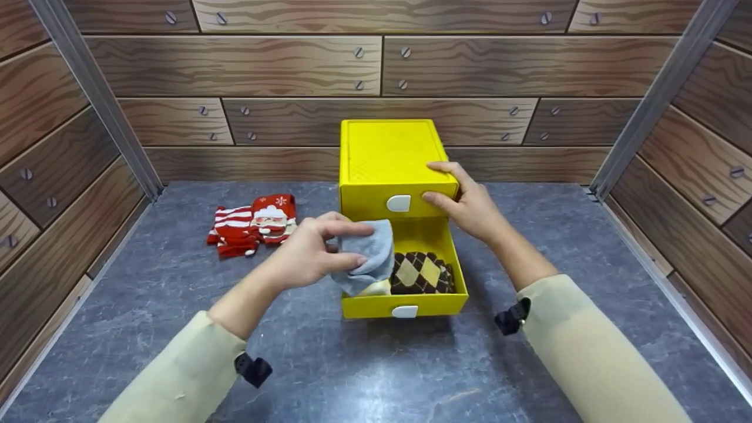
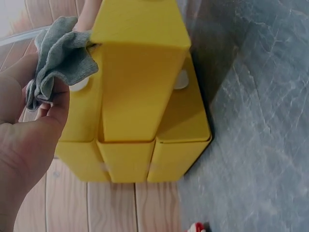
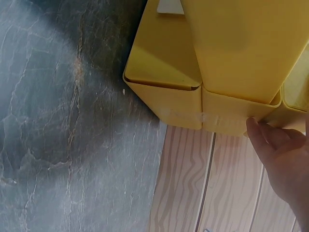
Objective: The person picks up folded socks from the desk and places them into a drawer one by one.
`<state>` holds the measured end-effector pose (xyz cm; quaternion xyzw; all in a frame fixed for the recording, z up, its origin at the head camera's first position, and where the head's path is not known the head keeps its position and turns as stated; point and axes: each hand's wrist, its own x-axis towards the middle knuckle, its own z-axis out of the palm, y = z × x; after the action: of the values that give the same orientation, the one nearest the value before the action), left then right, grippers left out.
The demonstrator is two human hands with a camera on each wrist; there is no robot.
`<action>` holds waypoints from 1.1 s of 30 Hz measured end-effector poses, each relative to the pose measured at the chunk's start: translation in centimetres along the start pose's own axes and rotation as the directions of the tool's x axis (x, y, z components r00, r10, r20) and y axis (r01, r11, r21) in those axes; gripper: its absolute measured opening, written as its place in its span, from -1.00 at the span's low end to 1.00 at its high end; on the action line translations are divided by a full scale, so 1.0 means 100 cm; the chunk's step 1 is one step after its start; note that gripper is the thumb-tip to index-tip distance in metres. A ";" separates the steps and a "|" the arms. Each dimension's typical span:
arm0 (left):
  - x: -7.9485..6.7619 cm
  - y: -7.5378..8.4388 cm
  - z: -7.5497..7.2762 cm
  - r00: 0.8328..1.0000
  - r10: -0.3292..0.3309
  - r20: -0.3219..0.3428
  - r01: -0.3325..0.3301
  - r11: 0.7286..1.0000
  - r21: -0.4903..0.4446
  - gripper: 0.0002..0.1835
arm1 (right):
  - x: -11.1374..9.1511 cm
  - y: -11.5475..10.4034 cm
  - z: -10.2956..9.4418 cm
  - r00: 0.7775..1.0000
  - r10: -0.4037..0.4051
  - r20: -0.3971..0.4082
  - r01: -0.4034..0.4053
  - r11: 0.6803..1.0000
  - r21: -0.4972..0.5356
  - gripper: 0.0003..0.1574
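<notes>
My left hand pinches a light blue-grey folded sock between thumb and fingers, above the left side of a pulled-out yellow drawer. That drawer is the middle one of a three-tier yellow drawer unit. Inside it lies a brown argyle sock; a cream piece of cloth shows partly under the blue-grey sock. At the unit's upper right front corner rests my right hand, index finger along the top and thumb against the front. In the right wrist view, its fingertips touch the unit's side.
Red-and-white Christmas socks lie on the grey marbled table left of the unit. Wood-patterned walls enclose the back and both sides. The bottom drawer is closed under the pulled-out one.
</notes>
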<state>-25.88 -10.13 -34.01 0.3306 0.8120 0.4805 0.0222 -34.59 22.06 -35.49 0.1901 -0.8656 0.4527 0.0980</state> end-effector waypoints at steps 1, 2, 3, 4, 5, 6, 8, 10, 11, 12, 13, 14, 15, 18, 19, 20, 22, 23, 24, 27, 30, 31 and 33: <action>0.001 -0.001 0.002 1.000 -0.002 0.001 0.002 1.000 0.001 -0.53 | 0.000 0.000 0.000 1.000 0.001 -0.001 -0.001 1.000 0.000 -0.27; 0.003 -0.002 0.005 1.000 -0.003 0.002 0.003 1.000 0.004 -0.53 | 0.000 0.000 0.000 1.000 0.003 0.000 -0.003 1.000 -0.002 -0.26; 0.004 -0.003 0.007 1.000 -0.010 0.003 0.010 1.000 0.013 -0.54 | 0.000 0.000 0.000 1.000 0.002 -0.001 -0.002 1.000 -0.002 -0.26; 0.004 -0.004 0.009 1.000 -0.015 0.004 0.015 1.000 0.026 -0.54 | -0.001 0.000 0.000 1.000 0.003 -0.001 -0.003 1.000 0.000 -0.26; 0.005 -0.005 0.012 1.000 -0.016 0.007 0.016 0.999 0.036 -0.54 | -0.001 0.000 0.000 1.000 0.003 -0.001 -0.003 1.000 0.001 -0.27; 0.006 -0.006 0.014 1.000 -0.017 0.012 0.016 0.999 0.051 -0.54 | -0.002 0.000 0.000 1.000 0.000 -0.001 0.000 1.000 0.003 -0.27; 0.006 -0.007 0.018 0.999 -0.020 0.026 0.017 0.996 0.087 -0.54 | -0.003 0.001 0.000 1.000 -0.003 0.001 0.003 1.000 0.003 -0.27; 0.006 -0.008 0.021 0.999 -0.020 0.041 0.016 0.993 0.115 -0.54 | -0.003 0.001 -0.001 1.000 -0.008 0.007 0.008 1.000 0.012 -0.28; 0.006 -0.007 0.021 0.999 -0.019 0.047 0.013 0.993 0.119 -0.54 | -0.003 0.001 -0.001 1.000 -0.009 0.012 0.009 1.000 0.017 -0.28; 0.006 -0.007 0.022 0.999 -0.019 0.051 0.012 0.993 0.122 -0.54 | -0.003 0.001 -0.001 1.000 -0.011 0.016 0.011 1.000 0.018 -0.28; 0.005 -0.006 0.022 0.998 -0.019 0.053 0.013 0.993 0.115 -0.54 | -0.003 0.001 -0.001 1.000 -0.012 0.021 0.012 1.000 0.020 -0.28; 0.005 -0.004 0.022 0.998 -0.016 0.055 0.011 0.995 0.101 -0.54 | -0.002 0.001 0.000 1.000 -0.012 0.023 0.012 1.000 0.021 -0.28; 0.005 -0.004 0.022 0.998 -0.015 0.058 0.010 0.996 0.086 -0.54 | -0.002 0.001 0.000 1.000 -0.012 0.024 0.012 1.000 0.023 -0.28; 0.006 -0.001 0.022 0.997 -0.014 0.077 0.010 0.999 0.043 -0.55 | -0.002 0.001 -0.001 1.000 -0.012 0.015 0.012 1.000 0.012 -0.28; 0.007 -0.001 0.022 0.996 -0.012 0.087 0.009 0.999 0.038 -0.55 | -0.002 0.001 -0.001 1.000 -0.012 0.011 0.012 1.000 0.014 -0.28; 0.007 -0.001 0.023 0.995 -0.014 0.095 0.010 0.999 0.041 -0.56 | -0.002 0.000 -0.001 1.000 -0.013 0.007 0.013 1.000 0.013 -0.28; 0.007 -0.002 0.025 0.994 -0.011 0.108 0.002 0.996 0.086 -0.57 | -0.003 0.000 -0.001 1.000 -0.013 0.007 0.012 1.000 0.013 -0.28; 0.007 -0.003 0.026 0.994 -0.006 0.112 -0.008 0.992 0.127 -0.57 | -0.003 0.000 -0.001 1.000 -0.012 0.008 0.012 1.000 0.014 -0.28; 0.007 -0.003 0.027 0.993 0.004 0.119 -0.025 0.984 0.178 -0.57 | -0.003 0.000 -0.001 1.000 -0.012 0.009 0.012 1.000 0.013 -0.28; 0.007 -0.003 0.030 0.987 0.052 0.155 -0.103 0.933 0.345 -0.56 | -0.002 0.001 0.000 1.000 -0.014 0.012 0.014 1.000 0.008 -0.26; 0.007 -0.002 0.032 0.976 0.094 0.194 -0.176 0.865 0.469 -0.56 | -0.002 0.002 0.001 1.000 -0.021 0.007 0.021 1.000 0.005 -0.25; 0.006 -0.002 0.032 0.974 0.101 0.203 -0.191 0.847 0.496 -0.57 | -0.001 0.002 0.001 1.000 -0.023 0.005 0.023 1.000 0.004 -0.25; 0.007 -0.001 0.032 0.971 0.114 0.210 -0.213 0.813 0.542 -0.58 | -0.001 0.002 0.001 1.000 -0.027 0.001 0.027 1.000 0.004 -0.25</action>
<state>-25.31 -7.32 -35.65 0.4305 0.8807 0.1915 -0.0491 -34.58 22.08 -35.69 0.2024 -0.8620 0.4531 0.1034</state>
